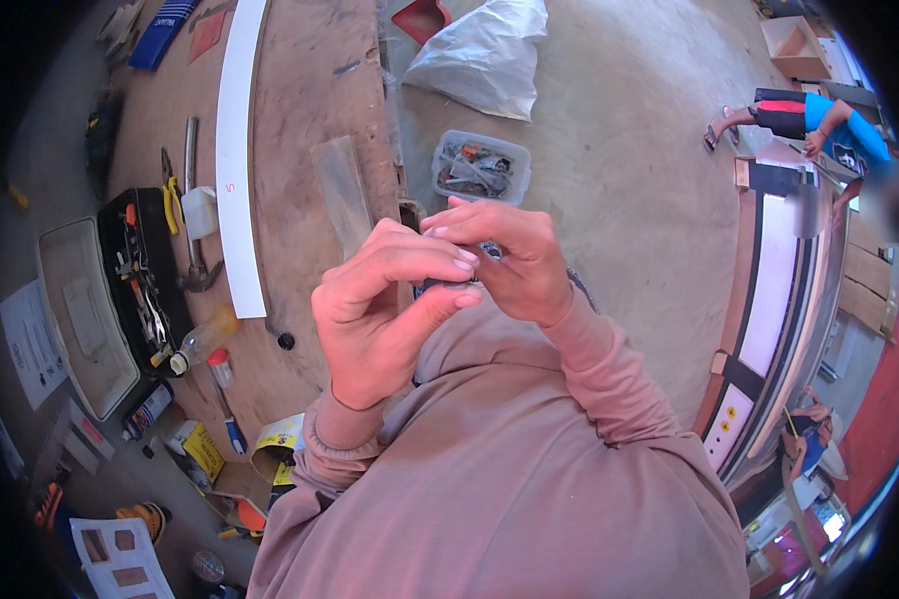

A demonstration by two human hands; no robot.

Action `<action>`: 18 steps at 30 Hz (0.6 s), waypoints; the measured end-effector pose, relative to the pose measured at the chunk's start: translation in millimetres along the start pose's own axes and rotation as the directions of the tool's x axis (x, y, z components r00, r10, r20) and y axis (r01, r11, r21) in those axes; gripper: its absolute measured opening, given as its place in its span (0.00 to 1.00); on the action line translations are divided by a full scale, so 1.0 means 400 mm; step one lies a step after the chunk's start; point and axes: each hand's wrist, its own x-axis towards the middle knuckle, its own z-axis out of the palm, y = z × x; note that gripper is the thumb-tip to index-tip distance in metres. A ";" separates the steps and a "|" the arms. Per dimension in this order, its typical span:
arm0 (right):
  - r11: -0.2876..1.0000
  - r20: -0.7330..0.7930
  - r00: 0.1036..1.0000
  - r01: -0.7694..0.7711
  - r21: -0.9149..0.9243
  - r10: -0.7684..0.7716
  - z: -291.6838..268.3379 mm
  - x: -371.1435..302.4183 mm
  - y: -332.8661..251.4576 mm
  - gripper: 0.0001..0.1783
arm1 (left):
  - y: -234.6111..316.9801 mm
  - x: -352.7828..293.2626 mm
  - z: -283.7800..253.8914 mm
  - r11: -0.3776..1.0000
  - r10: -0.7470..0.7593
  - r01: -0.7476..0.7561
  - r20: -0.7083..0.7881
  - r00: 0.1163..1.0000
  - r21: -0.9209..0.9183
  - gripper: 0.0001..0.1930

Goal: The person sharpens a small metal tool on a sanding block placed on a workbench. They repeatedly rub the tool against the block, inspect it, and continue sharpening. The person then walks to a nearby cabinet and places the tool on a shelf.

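Observation:
My left hand (375, 314) is raised in front of my body, its thumb and fingers pinched together. Between those fingertips shows a sliver of a small dark thing (438, 286), mostly covered, so its kind cannot be made out. Right beside it, my right hand (524, 262) has its fingers bent toward the left fingertips. A small dark, shiny bit (489, 250) shows by the right fingers; whether it is part of the same thing I cannot tell. Beneath both hands lies the edge of a wooden workbench (305, 215).
A long white strip (238, 160) lies along the bench, near a hammer (191, 150), yellow-handled pliers (173, 205) and an open toolbox (90, 309). On the floor stand a clear bin of small parts (481, 168) and a white sack (484, 60). Another person (819, 120) works at the right.

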 end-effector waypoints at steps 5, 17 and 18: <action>0.998 -0.006 0.998 -0.065 -0.017 0.064 0.006 -0.012 -0.012 0.09 | -0.001 -0.004 -0.004 1.000 0.001 -0.001 0.005 1.000 0.029 0.12; 0.952 -0.052 0.996 -0.087 -0.292 0.075 0.036 -0.028 -0.014 0.12 | -0.062 -0.062 -0.052 0.962 -0.243 0.226 -0.102 0.965 -0.156 0.10; 0.946 -0.082 0.996 -0.055 -0.320 0.030 0.044 -0.031 -0.013 0.12 | -0.071 -0.063 -0.053 0.967 -0.213 0.197 -0.085 0.973 -0.160 0.10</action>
